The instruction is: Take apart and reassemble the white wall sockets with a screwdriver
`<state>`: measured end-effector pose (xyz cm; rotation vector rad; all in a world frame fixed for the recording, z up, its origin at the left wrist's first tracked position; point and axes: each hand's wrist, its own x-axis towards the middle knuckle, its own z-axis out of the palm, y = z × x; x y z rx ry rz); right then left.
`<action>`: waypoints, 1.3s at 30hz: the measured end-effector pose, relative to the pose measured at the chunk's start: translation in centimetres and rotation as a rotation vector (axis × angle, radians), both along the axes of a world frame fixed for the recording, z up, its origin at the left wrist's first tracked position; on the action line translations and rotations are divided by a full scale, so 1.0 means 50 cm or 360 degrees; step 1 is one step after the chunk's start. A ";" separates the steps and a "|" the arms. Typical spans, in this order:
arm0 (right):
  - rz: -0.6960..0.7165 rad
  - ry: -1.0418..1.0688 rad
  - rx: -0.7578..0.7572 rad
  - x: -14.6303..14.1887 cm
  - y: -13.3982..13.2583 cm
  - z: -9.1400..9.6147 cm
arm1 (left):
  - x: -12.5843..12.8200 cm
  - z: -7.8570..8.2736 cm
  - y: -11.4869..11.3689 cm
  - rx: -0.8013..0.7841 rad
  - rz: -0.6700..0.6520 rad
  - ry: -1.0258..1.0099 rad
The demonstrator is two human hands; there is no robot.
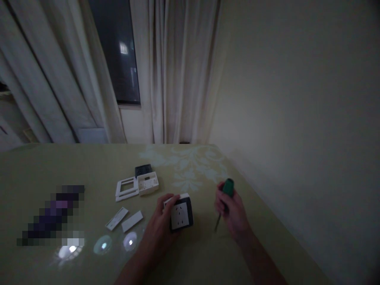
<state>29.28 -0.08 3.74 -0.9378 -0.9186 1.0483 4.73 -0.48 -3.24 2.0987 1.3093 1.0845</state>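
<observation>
My left hand [160, 220] grips a wall socket [180, 216], its white slotted face turned toward me within a dark surround. A bit of white casing shows along the socket's top edge. To the right, my right hand [233, 211] is wrapped around the green handle of a screwdriver [228, 188]. The screwdriver's thin shaft points down toward the table, apart from the socket. Left of the socket lie a white back box [148, 183], a white frame [120, 190] and a dark socket part [143, 170] behind the box.
Two white strips [132, 221] lie on the table [202, 261] left of my left hand. A blurred-out dark object [53, 215] is farther left. Light reflections shine off the near tabletop. A wall [297, 118] runs along the table's right edge, and curtains [190, 79] hang beyond it.
</observation>
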 end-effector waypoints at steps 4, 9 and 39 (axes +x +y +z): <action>0.0388 -0.0310 -0.0265 -0.032 -0.021 -0.032 | 0.023 -0.015 -0.021 0.0050 -0.0051 -0.0178; 0.0660 -0.0437 -0.0285 -0.046 -0.036 -0.043 | 0.020 -0.012 -0.037 -0.0296 -0.0311 -0.0667; 0.0466 -0.1322 -0.0575 -0.047 -0.016 -0.079 | -0.004 0.049 -0.025 -0.0654 -0.0461 0.0143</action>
